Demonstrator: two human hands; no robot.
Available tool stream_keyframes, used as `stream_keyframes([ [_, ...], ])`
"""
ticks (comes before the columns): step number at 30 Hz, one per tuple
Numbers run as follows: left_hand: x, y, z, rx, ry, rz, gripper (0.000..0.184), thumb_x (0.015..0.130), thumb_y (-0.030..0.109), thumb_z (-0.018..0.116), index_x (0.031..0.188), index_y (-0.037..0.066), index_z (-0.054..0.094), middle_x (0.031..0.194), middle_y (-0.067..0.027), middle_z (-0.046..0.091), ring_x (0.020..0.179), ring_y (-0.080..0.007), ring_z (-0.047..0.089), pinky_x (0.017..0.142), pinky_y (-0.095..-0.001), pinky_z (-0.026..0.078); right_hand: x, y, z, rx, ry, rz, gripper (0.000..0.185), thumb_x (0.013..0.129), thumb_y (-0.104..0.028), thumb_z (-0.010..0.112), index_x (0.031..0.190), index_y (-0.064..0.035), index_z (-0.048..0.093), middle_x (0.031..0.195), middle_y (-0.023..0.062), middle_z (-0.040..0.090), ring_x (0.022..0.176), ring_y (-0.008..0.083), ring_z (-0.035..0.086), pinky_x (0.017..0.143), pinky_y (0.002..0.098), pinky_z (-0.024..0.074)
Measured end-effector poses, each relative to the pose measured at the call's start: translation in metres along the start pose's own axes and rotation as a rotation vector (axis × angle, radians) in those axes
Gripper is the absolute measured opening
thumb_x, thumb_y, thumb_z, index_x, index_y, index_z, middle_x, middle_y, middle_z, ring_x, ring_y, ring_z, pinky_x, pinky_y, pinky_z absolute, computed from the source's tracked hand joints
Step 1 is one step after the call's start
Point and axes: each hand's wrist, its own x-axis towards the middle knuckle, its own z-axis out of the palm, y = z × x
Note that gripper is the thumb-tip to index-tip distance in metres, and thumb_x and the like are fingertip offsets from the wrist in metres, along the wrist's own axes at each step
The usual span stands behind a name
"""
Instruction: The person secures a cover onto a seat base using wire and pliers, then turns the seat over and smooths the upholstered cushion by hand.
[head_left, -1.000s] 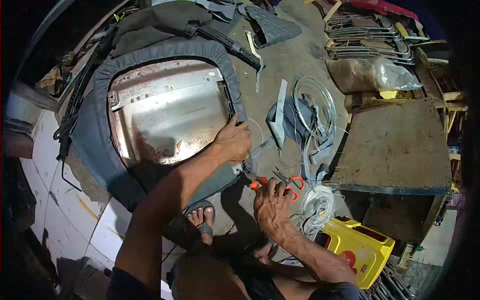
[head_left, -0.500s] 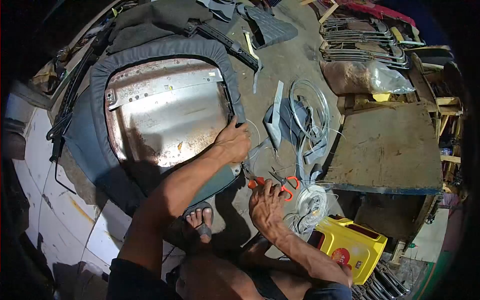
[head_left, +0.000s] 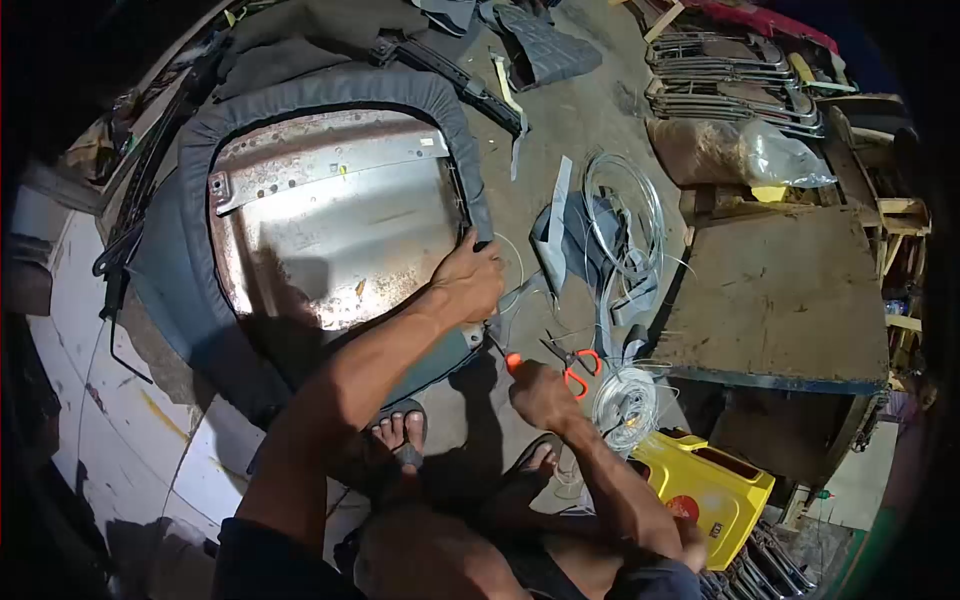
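Note:
A seat with grey cover (head_left: 200,220) lies underside up, its rusty metal pan (head_left: 350,235) framed by gathered fabric. My left hand (head_left: 467,278) grips the cover's right edge, fingers wrapped over the rim. Below it, my right hand (head_left: 547,397) is closed round the orange handle of a tool (head_left: 513,362), whose metal end points toward the seat's lower right corner. The tool's jaws are too small to make out. Scissors with orange handles (head_left: 575,362) lie open on the floor just beyond my right hand.
Coiled clear wire (head_left: 625,410) and a larger wire loop (head_left: 655,225) lie right of the seat, near grey fabric scraps (head_left: 550,245). Farther right are a wooden board (head_left: 775,295), a yellow plastic container (head_left: 700,490), a plastic bag (head_left: 740,152) and stacked metal frames (head_left: 735,75).
My right hand has turned and closed into a fist round the orange-handled tool, where its fingers were more spread before. My left hand stays on the cover's edge.

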Motion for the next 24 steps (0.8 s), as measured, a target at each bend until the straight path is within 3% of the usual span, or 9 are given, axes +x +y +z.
stream_keyframes([
  [1, 0.001, 0.000, 0.000, 0.001, 0.033, -0.001, 0.026, 0.080, 0.030, 0.068, 0.095, 0.012, 0.078, 0.117, -0.0061, 0.068, 0.129, -0.0262, 0.048, 0.111, -0.0608, 0.031, -0.005, 0.002, 0.004, 0.005, 0.005, 0.003, 0.034, 0.083, -0.012, 0.052, 0.116, -0.0035, 0.056, 0.102, 0.0180, 0.064, 0.077, 0.0279, 0.063, 0.055, 0.0368, 0.0482],
  [3, 0.002, -0.003, -0.010, -0.003, 0.012, -0.007, 0.026, 0.079, 0.031, 0.069, 0.095, 0.012, 0.078, 0.115, -0.0062, 0.068, 0.128, -0.0261, 0.048, 0.111, -0.0603, 0.031, -0.021, 0.006, 0.021, 1.796, -0.358, 0.457, 0.035, 0.077, -0.009, 0.051, 0.112, -0.0080, 0.056, 0.094, 0.0079, 0.058, 0.068, 0.0189, 0.053, 0.052, 0.0301, 0.0418],
  [4, 0.001, 0.001, -0.011, -0.029, -0.018, -0.013, 0.027, 0.079, 0.031, 0.070, 0.095, 0.012, 0.078, 0.114, -0.0063, 0.069, 0.128, -0.0260, 0.048, 0.111, -0.0599, 0.032, -0.028, 0.012, 0.060, 2.183, -0.340, 0.350, 0.036, 0.073, -0.009, 0.052, 0.109, -0.0109, 0.056, 0.090, 0.0031, 0.053, 0.065, 0.0151, 0.046, 0.052, 0.0261, 0.0372],
  [7, 0.004, 0.002, 0.003, 0.023, 0.006, -0.025, 0.029, 0.078, 0.034, 0.071, 0.094, 0.011, 0.078, 0.112, -0.0072, 0.069, 0.127, -0.0265, 0.049, 0.110, -0.0605, 0.031, -0.016, -0.035, 0.115, 2.550, -0.147, 0.196, 0.035, 0.074, -0.011, 0.055, 0.109, -0.0079, 0.059, 0.097, 0.0054, 0.059, 0.068, 0.0184, 0.051, 0.054, 0.0307, 0.0415],
  [11, 0.006, -0.001, 0.000, -0.032, -0.005, 0.001, 0.027, 0.076, 0.034, 0.070, 0.090, 0.013, 0.078, 0.109, -0.0064, 0.069, 0.125, -0.0272, 0.050, 0.111, -0.0620, 0.028, -0.034, -0.019, 0.063, 2.202, -0.083, 0.385, 0.037, 0.078, -0.002, 0.052, 0.114, -0.0044, 0.062, 0.106, 0.0094, 0.067, 0.077, 0.0219, 0.060, 0.062, 0.0341, 0.0461],
  [13, 0.007, -0.003, 0.008, 0.034, 0.076, 0.004, 0.029, 0.077, 0.038, 0.070, 0.089, 0.013, 0.079, 0.106, -0.0051, 0.069, 0.123, -0.0268, 0.051, 0.110, -0.0614, 0.028, -0.043, -0.011, 0.038, 1.146, -0.080, 0.380, 0.030, 0.082, -0.004, 0.054, 0.110, -0.0020, 0.065, 0.110, 0.0131, 0.067, 0.087, 0.0268, 0.065, 0.071, 0.0385, 0.0514],
  [15, 0.005, -0.001, 0.004, -0.013, 0.030, -0.003, 0.031, 0.077, 0.041, 0.070, 0.089, 0.013, 0.079, 0.105, -0.0040, 0.069, 0.124, -0.0267, 0.050, 0.109, -0.0610, 0.029, -0.056, -0.005, 0.046, 0.299, 0.251, 0.167, 0.039, 0.080, -0.016, 0.068, 0.114, 0.0032, 0.063, 0.115, 0.0226, 0.061, 0.096, 0.0365, 0.062, 0.087, 0.0455, 0.0526],
  [17, 0.006, 0.002, -0.001, 0.005, -0.030, -0.020, 0.033, 0.079, 0.043, 0.070, 0.092, 0.013, 0.079, 0.107, -0.0030, 0.069, 0.127, -0.0264, 0.048, 0.110, -0.0611, 0.029, -0.059, -0.015, 0.049, 0.059, 0.373, 0.152, 0.051, 0.076, -0.019, 0.075, 0.121, 0.0004, 0.059, 0.127, 0.0225, 0.054, 0.110, 0.0413, 0.055, 0.094, 0.0504, 0.0473],
  [24, 0.006, 0.002, -0.004, 0.036, -0.057, -0.041, 0.030, 0.079, 0.047, 0.073, 0.095, 0.022, 0.080, 0.112, -0.0013, 0.067, 0.127, -0.0249, 0.047, 0.114, -0.0609, 0.024, -0.048, -0.030, 0.059, -0.088, 0.447, 0.170, 0.055, 0.072, -0.019, 0.079, 0.121, -0.0027, 0.058, 0.132, 0.0198, 0.049, 0.116, 0.0440, 0.050, 0.093, 0.0571, 0.0433],
])
